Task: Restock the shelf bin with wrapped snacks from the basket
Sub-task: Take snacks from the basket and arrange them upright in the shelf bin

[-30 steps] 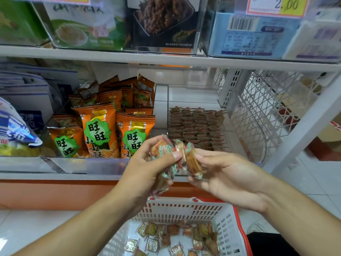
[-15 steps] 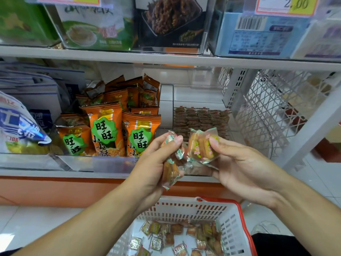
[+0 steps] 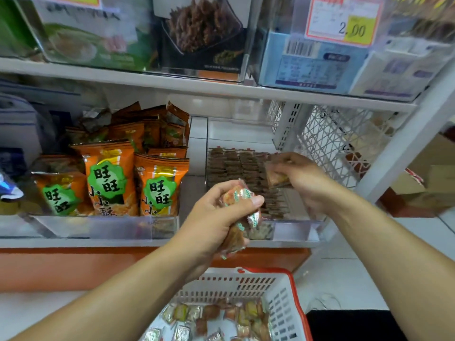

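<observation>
On the lower shelf at the far left, orange snack bags (image 3: pixel 110 178) stand upright in a clear tray, their printed faces toward the camera. Right of them, in front of the shelf edge, the left hand (image 3: pixel 216 222) grips a bunch of wrapped snacks (image 3: pixel 240 217), fingers curled round them; the bunch runs roughly up and down, its lower end hanging below the palm. Behind and right of it sits the clear shelf bin (image 3: pixel 293 230), where rows of brown wrapped pieces (image 3: pixel 236 168) stand on edge. Over the right side of those rows, the right hand (image 3: pixel 302 178) pinches a single wrapped snack (image 3: pixel 277 177), held on edge and tilted, its lower end just above the rows. Below both hands, on the floor, the white basket (image 3: pixel 280 306) with a red rim holds more loose wrapped snacks lying flat.
</observation>
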The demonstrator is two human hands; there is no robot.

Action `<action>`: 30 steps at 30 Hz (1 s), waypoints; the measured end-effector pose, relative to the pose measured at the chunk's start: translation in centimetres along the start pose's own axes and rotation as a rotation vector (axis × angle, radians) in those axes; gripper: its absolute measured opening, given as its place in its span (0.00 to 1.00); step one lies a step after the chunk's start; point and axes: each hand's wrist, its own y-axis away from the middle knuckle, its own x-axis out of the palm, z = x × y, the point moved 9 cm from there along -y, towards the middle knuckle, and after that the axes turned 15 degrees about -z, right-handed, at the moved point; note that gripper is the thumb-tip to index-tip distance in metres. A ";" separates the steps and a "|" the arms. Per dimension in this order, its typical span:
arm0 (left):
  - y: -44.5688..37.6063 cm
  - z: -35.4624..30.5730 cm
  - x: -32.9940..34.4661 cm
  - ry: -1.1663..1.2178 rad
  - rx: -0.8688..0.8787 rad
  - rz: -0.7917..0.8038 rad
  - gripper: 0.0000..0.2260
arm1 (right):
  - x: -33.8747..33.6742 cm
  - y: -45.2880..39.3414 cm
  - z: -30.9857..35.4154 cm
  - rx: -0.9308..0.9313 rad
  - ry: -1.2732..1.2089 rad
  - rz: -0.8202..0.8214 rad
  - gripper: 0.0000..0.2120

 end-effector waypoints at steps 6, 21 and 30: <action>-1.4 0.1 0.5 -0.034 0.014 -0.021 0.23 | 2.1 -7.4 -0.5 -0.422 1.174 0.058 0.16; -3.3 1.2 0.6 0.031 -0.060 -0.074 0.27 | 6.2 -12.1 -2.8 -0.615 1.264 0.139 0.14; -3.2 1.4 0.5 0.017 -0.096 -0.051 0.28 | 5.7 -11.2 -4.2 -0.777 1.984 0.137 0.25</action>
